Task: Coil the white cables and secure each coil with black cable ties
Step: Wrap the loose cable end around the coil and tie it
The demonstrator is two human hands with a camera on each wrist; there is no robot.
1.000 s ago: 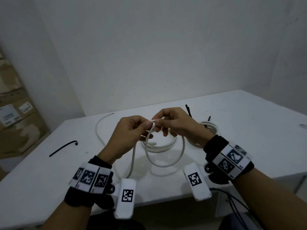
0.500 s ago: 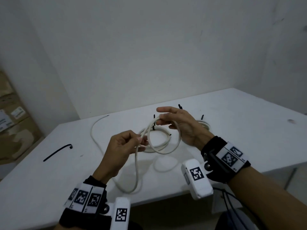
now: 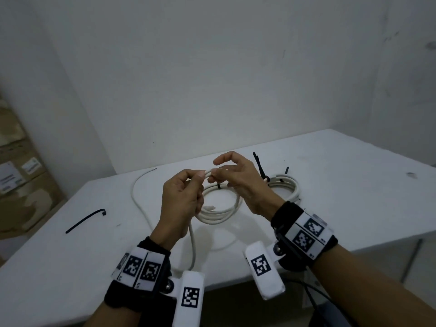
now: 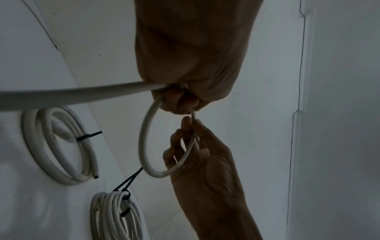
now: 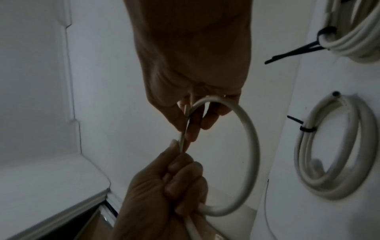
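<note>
Both hands up over worktop (image 3: 354, 175), mid-coil. Left hand (image 3: 181, 199) fisted round white cable (image 4: 144, 141), one loop formed. Right hand (image 3: 238, 182) pinching same loop at top, index finger lifted clear. Cable looks light, springy, smooth; likely to uncoil, so grip at crossing point. Tail trails left across worktop. Two tied coils (image 3: 283, 185) lie behind; spare black tie (image 3: 85, 220) far left.

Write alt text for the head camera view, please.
Two hands, left hand and right hand, hold a loop of white cable above a white table. Two tied coils and a loose black cable tie lie there.
</note>
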